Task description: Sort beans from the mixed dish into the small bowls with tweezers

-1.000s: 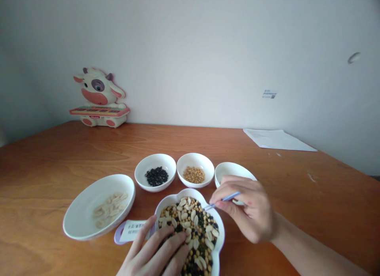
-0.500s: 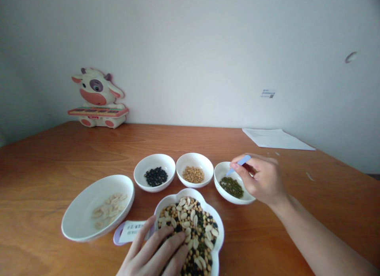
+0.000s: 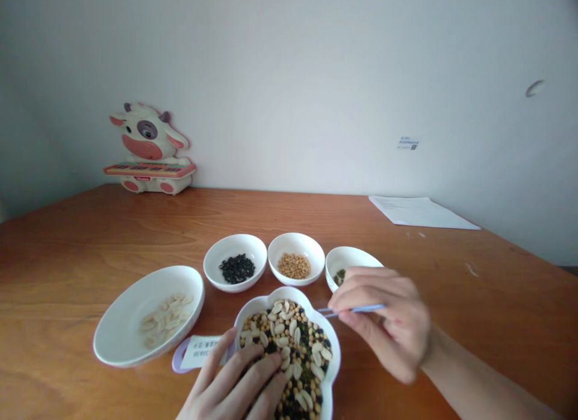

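Note:
Low in the view, my left hand [image 3: 239, 384] lies with its fingers stretched over the left side of a white flower-shaped bowl [image 3: 335, 363]; its thumb is hidden. Peanuts, yellow beans, black beans and green beans are mixed inside that bowl. Pinched in my right hand [image 3: 392, 321] is a pair of light-blue tweezers [image 3: 368, 308], pointing left with the tips near the bowl's upper right rim. Whether the tips hold a bean is too small to tell. Behind this hand, a small white bowl [image 3: 350, 259] of green beans [image 3: 339, 277] is partly covered.
Black beans [image 3: 237, 268] fill part of one small bowl [image 3: 217, 254], yellow beans [image 3: 294, 266] another [image 3: 302, 242]. A larger bowl [image 3: 121, 324] holds peanuts [image 3: 165, 318]. A labelled handle [image 3: 180, 357] juts left. Behind stand a cow toy keyboard [image 3: 149, 161] and white paper [image 3: 419, 212].
My right hand has brought the tweezers from over the green beans down and left, toward the flower-shaped bowl's rim. My left hand has stayed where it was.

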`<state>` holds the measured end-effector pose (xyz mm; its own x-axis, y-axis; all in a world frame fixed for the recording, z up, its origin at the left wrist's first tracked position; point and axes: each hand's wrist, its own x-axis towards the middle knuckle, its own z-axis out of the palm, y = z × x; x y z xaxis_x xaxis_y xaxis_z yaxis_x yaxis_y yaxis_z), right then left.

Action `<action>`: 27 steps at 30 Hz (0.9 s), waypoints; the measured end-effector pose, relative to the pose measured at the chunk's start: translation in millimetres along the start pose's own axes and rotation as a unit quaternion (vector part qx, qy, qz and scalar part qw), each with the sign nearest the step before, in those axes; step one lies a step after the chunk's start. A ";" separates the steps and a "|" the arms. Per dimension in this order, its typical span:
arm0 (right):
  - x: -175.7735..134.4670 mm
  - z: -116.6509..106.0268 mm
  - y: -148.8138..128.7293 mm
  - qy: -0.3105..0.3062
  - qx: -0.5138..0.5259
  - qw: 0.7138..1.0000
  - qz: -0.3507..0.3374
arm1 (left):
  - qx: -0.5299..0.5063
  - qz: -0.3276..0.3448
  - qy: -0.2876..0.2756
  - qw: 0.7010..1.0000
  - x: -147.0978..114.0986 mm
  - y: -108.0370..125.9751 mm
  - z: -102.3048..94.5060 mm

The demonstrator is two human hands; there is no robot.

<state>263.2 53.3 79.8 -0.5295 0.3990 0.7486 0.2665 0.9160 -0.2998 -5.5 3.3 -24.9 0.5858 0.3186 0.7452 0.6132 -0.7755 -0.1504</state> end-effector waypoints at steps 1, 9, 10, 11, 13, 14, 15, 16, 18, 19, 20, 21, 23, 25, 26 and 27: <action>-0.1 6.0 -1.8 -0.031 0.014 0.999 -0.005 | -0.009 -0.017 0.014 1.000 -0.1 1.7 2.0; -6.9 31.0 6.5 -0.084 0.076 0.994 0.007 | -0.010 -0.013 0.011 1.000 2.2 2.3 2.2; -7.5 31.2 7.1 -0.078 0.081 0.994 0.013 | -0.011 -0.013 0.016 1.000 2.7 2.2 2.3; -7.9 31.4 7.5 -0.077 0.083 0.993 0.020 | -0.014 -0.013 0.015 1.000 3.1 2.3 2.7; -8.7 31.9 7.5 -0.087 0.089 0.992 0.035 | -0.025 -0.019 0.023 0.999 4.1 2.9 3.4; -9.1 32.1 7.3 -0.093 0.096 0.990 0.043 | -0.029 -0.023 0.029 0.999 4.6 3.1 3.3; -9.3 32.1 7.0 -0.096 0.105 0.989 0.050 | -0.031 -0.023 0.026 0.999 5.3 3.0 2.7; -9.5 31.9 6.5 -0.094 0.113 0.988 0.055 | -0.031 -0.026 0.029 0.999 6.1 2.5 1.3; -9.4 30.4 5.3 -0.080 0.117 0.988 0.059 | -0.022 -0.017 0.022 0.999 8.2 0.3 -3.3; -9.1 29.3 4.6 -0.072 0.111 0.989 0.060 | -0.012 -0.002 0.006 1.000 9.3 -1.1 -5.9; -8.7 28.0 4.0 -0.068 0.102 0.990 0.062 | 0.000 0.028 -0.030 0.999 10.1 -2.4 -8.2; -8.2 26.7 3.5 -0.065 0.095 0.991 0.065 | 0.009 0.042 -0.047 0.998 10.6 -3.4 -9.6; -7.2 24.9 2.8 -0.057 0.087 0.992 0.069 | 0.002 0.036 -0.038 0.999 9.9 -3.4 -9.0; -6.7 24.7 3.1 -0.043 0.083 0.993 0.069 | -0.017 -0.007 0.005 1.000 7.5 -1.3 -4.5; -6.6 25.2 3.5 -0.037 0.077 0.994 0.067 | -0.027 -0.020 0.022 0.999 6.1 0.1 -1.8; -6.7 26.0 4.1 -0.033 0.069 0.995 0.064 | -0.033 -0.027 0.026 0.999 5.0 1.5 0.7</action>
<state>246.9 55.4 58.2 -0.5509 0.5105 0.6602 0.2248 0.8526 -0.4717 -1.3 4.1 -21.9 0.5235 0.3334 0.7841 0.6061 -0.7925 -0.0677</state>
